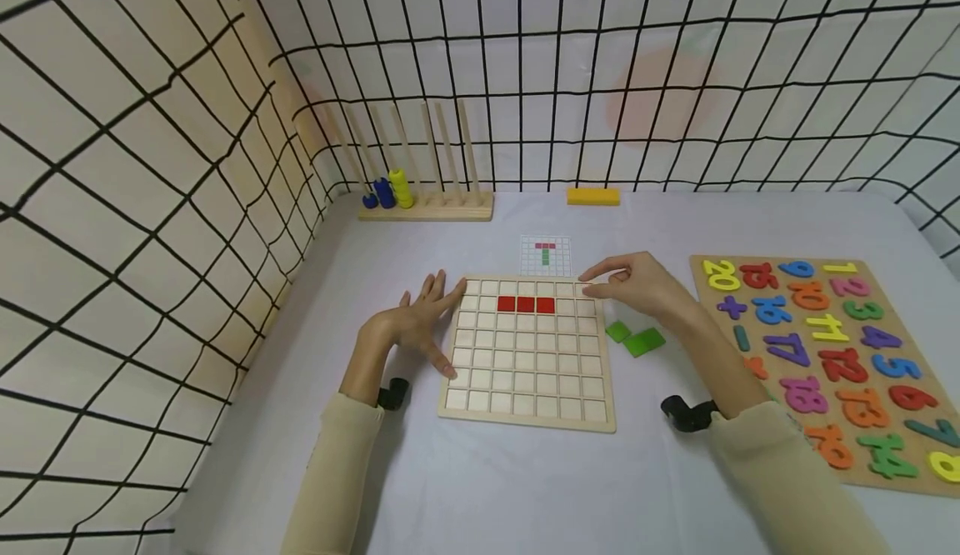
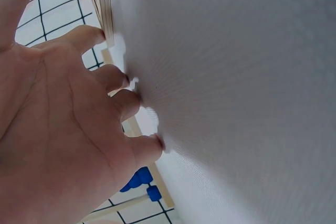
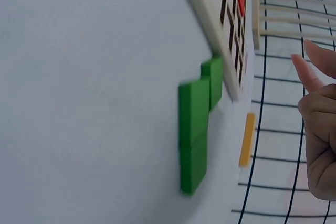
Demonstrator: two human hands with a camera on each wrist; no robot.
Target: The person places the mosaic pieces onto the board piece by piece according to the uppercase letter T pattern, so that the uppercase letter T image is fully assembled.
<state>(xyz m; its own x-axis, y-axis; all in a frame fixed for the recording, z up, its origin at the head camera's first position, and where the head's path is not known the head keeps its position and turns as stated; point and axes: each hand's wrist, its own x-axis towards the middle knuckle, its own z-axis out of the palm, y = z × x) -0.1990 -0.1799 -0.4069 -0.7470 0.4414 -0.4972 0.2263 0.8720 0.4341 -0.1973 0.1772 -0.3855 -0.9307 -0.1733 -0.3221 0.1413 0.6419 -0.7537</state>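
Observation:
A wooden grid board (image 1: 525, 422) lies on the white table with three red tiles (image 1: 526, 304) side by side in its second row. Along the board's left edge my left hand (image 1: 415, 322) is spread, index finger at the upper corner and thumb lower down at the rim. In the left wrist view its other fingertips (image 2: 152, 148) rest on the tabletop. My right hand (image 1: 637, 284) hovers at the upper right corner, thumb and index finger apart with nothing between them. Green tiles (image 3: 194, 114) lie close together just right of the board.
Behind the board lies a pattern card (image 1: 546, 257) with a red and green T. A peg abacus (image 1: 427, 209) and a yellow block (image 1: 592, 197) stand at the back, before black wire mesh. At right is a number puzzle board (image 1: 757, 322).

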